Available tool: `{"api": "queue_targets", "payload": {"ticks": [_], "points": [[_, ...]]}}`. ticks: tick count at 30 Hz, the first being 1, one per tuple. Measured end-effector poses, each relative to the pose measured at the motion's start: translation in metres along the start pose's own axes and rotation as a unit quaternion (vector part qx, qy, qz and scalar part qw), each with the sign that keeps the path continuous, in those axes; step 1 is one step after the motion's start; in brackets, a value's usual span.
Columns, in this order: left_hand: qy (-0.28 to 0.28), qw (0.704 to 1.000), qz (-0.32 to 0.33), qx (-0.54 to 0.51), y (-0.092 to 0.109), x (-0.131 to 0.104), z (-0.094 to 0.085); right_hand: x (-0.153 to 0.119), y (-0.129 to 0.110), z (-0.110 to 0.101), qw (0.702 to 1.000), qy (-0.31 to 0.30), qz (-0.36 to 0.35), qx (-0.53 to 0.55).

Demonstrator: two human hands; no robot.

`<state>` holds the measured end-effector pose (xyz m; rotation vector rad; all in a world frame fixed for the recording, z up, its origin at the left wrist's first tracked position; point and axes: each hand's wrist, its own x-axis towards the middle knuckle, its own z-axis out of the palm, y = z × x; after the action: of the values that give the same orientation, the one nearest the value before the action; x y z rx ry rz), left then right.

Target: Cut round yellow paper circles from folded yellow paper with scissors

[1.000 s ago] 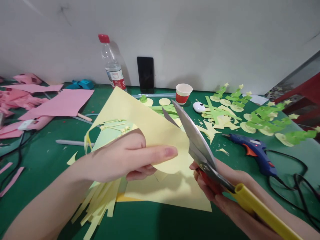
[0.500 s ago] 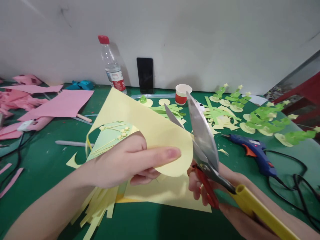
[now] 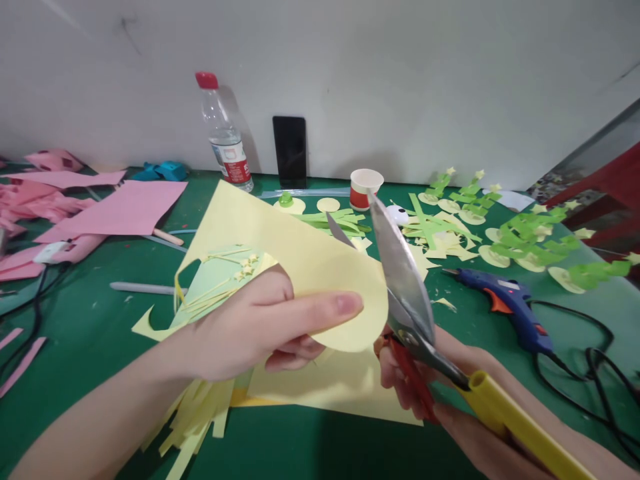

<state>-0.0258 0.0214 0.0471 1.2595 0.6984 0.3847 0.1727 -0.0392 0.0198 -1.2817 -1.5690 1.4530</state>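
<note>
Between thumb and fingers, my left hand (image 3: 280,320) pinches a sheet of yellow paper (image 3: 260,227), raised above the table. Its right edge is cut in a rounded curve. My right hand (image 3: 425,393) grips large scissors (image 3: 405,280) with one red and one yellow handle. The blades stand apart and point up and away, with the paper's right edge close to where they meet. Below lie another yellow sheet (image 3: 330,390) and a bundle of yellow paper strips (image 3: 200,407). Behind my left wrist, thin strips with small stars rest on a pale green sheet (image 3: 207,280).
A blue glue gun (image 3: 515,310) with a black cable lies at right, near green paper spirals (image 3: 530,233). Farther back stand a paper cup (image 3: 365,190), a phone (image 3: 290,153) and a bottle (image 3: 227,140). Pink paper (image 3: 120,207) is at left; scraps (image 3: 445,240) lie behind the scissors.
The scissor blades have come slightly closer together, their tips a little lower. The yellow sheet has shifted very slightly; my left hand keeps its pinch.
</note>
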Motion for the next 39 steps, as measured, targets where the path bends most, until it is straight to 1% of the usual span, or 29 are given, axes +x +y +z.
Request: {"api": "queue_targets", "payload": {"ticks": [5,7,9,11,14,20,23,27,29,33,39], "points": [[-0.003,1.000,0.002,-0.007,0.000,0.000,0.000,-0.002,0.002,-0.002,0.998,0.016,0.001,0.064],[0.001,1.000,0.000,-0.003,0.000,0.000,0.001,-0.003,-0.001,-0.002,0.999,0.001,0.005,0.050],[0.004,1.000,-0.002,0.002,0.000,0.000,0.002,-0.002,-0.005,-0.003,1.000,-0.010,0.016,0.009],[0.004,1.000,-0.015,0.012,-0.001,0.000,0.005,-0.001,-0.009,-0.002,0.999,-0.011,0.022,-0.028],[-0.002,0.999,-0.036,0.004,-0.003,0.000,0.010,0.001,-0.011,-0.001,0.999,-0.006,0.019,-0.050],[-0.022,0.999,-0.023,-0.032,-0.006,0.003,0.015,-0.003,-0.007,0.000,0.999,0.004,-0.011,-0.035],[-0.033,0.998,-0.013,-0.058,-0.007,0.003,0.015,-0.004,-0.007,0.000,0.999,0.005,-0.005,-0.050],[-0.011,0.998,-0.004,-0.069,-0.007,0.003,0.015,-0.005,-0.008,0.000,0.998,0.005,0.001,-0.066],[0.001,0.998,0.000,-0.069,-0.007,0.003,0.015,-0.005,-0.008,0.000,0.998,0.006,-0.013,-0.063],[-0.003,0.998,0.000,-0.063,-0.008,0.002,0.014,-0.004,-0.006,0.001,0.998,0.006,-0.047,-0.050],[0.004,0.998,-0.010,-0.054,-0.010,0.000,0.013,-0.003,-0.002,-0.001,0.999,-0.002,-0.025,-0.038]]}}
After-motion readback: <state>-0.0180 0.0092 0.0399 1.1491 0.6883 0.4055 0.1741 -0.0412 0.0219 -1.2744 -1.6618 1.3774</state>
